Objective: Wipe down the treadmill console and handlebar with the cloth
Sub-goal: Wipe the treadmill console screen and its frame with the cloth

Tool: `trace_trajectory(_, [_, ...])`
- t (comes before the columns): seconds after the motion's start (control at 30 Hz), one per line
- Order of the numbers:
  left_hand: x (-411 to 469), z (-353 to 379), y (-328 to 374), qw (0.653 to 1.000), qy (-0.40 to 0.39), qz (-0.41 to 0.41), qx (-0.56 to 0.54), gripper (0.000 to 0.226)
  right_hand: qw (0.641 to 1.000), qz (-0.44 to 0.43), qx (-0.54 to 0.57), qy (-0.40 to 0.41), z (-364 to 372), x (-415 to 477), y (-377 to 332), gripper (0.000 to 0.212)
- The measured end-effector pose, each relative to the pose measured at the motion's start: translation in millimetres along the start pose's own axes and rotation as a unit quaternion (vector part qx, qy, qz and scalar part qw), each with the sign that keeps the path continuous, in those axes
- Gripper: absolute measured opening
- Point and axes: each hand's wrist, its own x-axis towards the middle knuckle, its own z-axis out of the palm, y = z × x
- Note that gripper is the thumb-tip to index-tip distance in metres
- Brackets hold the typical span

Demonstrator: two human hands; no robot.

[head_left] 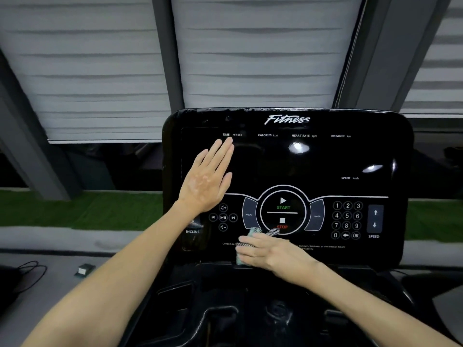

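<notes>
The glossy black treadmill console (pixel 325 161) fills the middle of the view, with START and STOP marks, a number pad and arrow keys on its face. My left hand (pixel 209 175) lies flat on the console's left side, fingers straight and pointing up toward the TIME label. My right hand (pixel 269 251) presses a small grey-green patterned cloth (pixel 253 232) against the console's lower edge, just below the STOP mark; the hand covers most of the cloth. No handlebar shows clearly.
Below the console lies a dark tray with recesses (pixel 225 304). Grey blinds (pixel 87 71) and slanted window frames stand behind. A small box (pixel 84 270) and a black cable (pixel 30 274) lie on the grey ledge at left, beyond it green turf (pixel 75 209).
</notes>
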Motion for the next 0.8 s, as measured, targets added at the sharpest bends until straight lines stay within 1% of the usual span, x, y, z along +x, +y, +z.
trace_trajectory(0.07, [1, 0, 0, 1.000, -0.001, 0.003, -0.005, 0.058, 1.000, 0.003, 0.007, -0.006, -1, -7, 1, 0.044])
trace_trajectory(0.13, [0, 0, -1, 1.000, -0.002, 0.003, -0.007, 0.058, 0.999, 0.025, 0.025, -0.029, -1, -38, 8, 0.044])
trace_trajectory(0.27, [0, 1, 0, 1.000, -0.004, -0.002, 0.000, 0.059, 0.991, 0.110, 0.063, -0.040, -13, -121, 25, 0.049])
trace_trajectory(0.33, [0, 1, 1, 1.000, -0.004, -0.005, 0.006, 0.059, 0.989, 0.136, 0.044, -0.036, -27, -131, 29, 0.050])
trace_trajectory(0.4, [0, 1, 2, 1.000, -0.006, -0.005, 0.007, 0.059, 0.992, 0.122, 0.018, -0.024, -35, -116, 26, 0.047])
trace_trajectory(0.47, [1, 1, 3, 1.000, -0.007, -0.004, 0.008, 0.059, 0.996, 0.085, 0.008, -0.007, -33, -88, 19, 0.043])
trace_trajectory(0.6, [1, 1, 3, 1.000, -0.008, -0.003, 0.003, 0.059, 0.997, 0.057, 0.056, -0.004, -22, -55, 13, 0.047])
trace_trajectory(0.67, [1, -1, 4, 1.000, -0.009, -0.004, -0.001, 0.059, 0.995, 0.063, 0.069, -0.020, -23, -68, 20, 0.049])
trace_trajectory(0.73, [1, -1, 7, 1.000, -0.006, -0.011, -0.009, 0.058, 0.992, 0.082, 0.075, -0.055, -22, -100, 32, 0.050])
trace_trajectory(0.8, [1, -2, 12, 1.000, -0.001, -0.021, -0.016, 0.058, 0.991, 0.100, 0.063, -0.064, -25, -140, 45, 0.045])
